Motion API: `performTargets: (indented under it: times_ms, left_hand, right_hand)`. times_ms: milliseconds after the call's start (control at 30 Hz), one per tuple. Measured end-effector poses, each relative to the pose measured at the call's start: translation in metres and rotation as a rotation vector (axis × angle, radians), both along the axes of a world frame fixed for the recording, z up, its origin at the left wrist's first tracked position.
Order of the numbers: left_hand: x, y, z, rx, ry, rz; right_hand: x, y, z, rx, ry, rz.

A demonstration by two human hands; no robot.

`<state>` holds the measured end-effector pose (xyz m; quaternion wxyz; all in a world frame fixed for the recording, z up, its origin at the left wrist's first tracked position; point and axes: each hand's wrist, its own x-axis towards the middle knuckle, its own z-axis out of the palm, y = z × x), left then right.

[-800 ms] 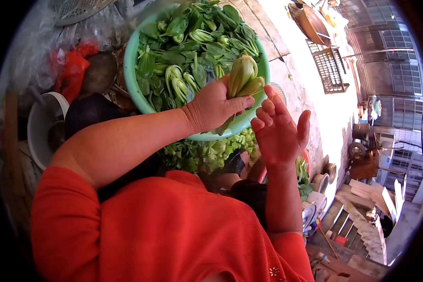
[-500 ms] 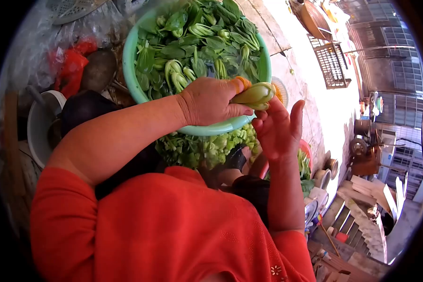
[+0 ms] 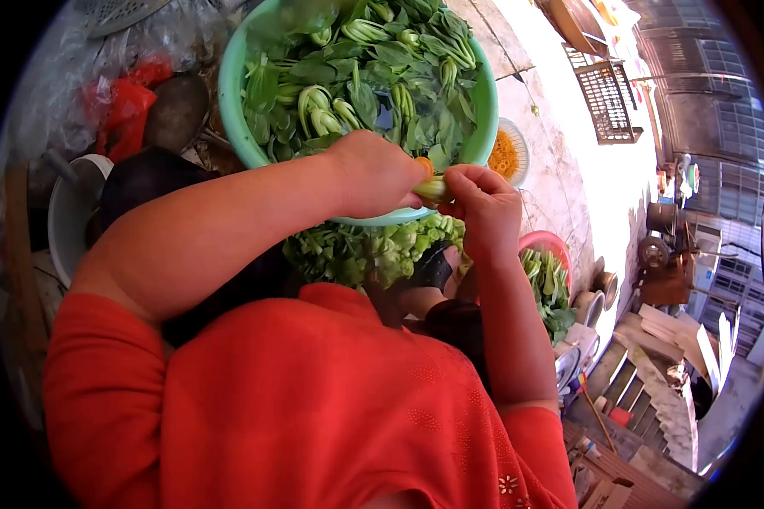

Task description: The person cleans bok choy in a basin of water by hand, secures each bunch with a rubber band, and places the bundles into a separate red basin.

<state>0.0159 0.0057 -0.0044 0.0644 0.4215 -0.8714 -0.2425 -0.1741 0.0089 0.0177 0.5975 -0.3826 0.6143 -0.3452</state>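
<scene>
Over the near rim of a green basin [image 3: 487,102] full of leafy bok choy [image 3: 339,76], both hands meet at one pale green bok choy stem [image 3: 434,189]. My left hand [image 3: 373,174], with an orange band on a finger, is closed round the stem from the left. From the right, my right hand [image 3: 484,199] pinches the stem's base end between thumb and fingers. The leaves of this piece are hidden behind my left hand. Loose green pieces [image 3: 399,250] lie below the basin.
A small bowl of orange bits [image 3: 504,155] stands right of the basin. A red basin [image 3: 555,246] with greens is at the lower right, a white bucket [image 3: 64,216] at the left. Beyond are a black crate [image 3: 604,102] and a red plastic bag [image 3: 126,114].
My right hand, spread open under the stem before, has closed its fingers on the base end. My left hand has turned, and the stem is now lower and further left.
</scene>
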Motion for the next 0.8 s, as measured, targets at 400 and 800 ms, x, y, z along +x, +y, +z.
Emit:
performTargets:
  times_ms: [400,800]
  left_hand:
    - [-0.004,-0.010,-0.014,0.424,0.388,0.443]
    - [-0.012,0.000,-0.013,0.599,0.704,0.451]
  right_hand:
    - [0.005,0.003,-0.010,-0.436,0.378,0.350]
    - [0.001,0.007,-0.031,-0.042,0.063,0.193]
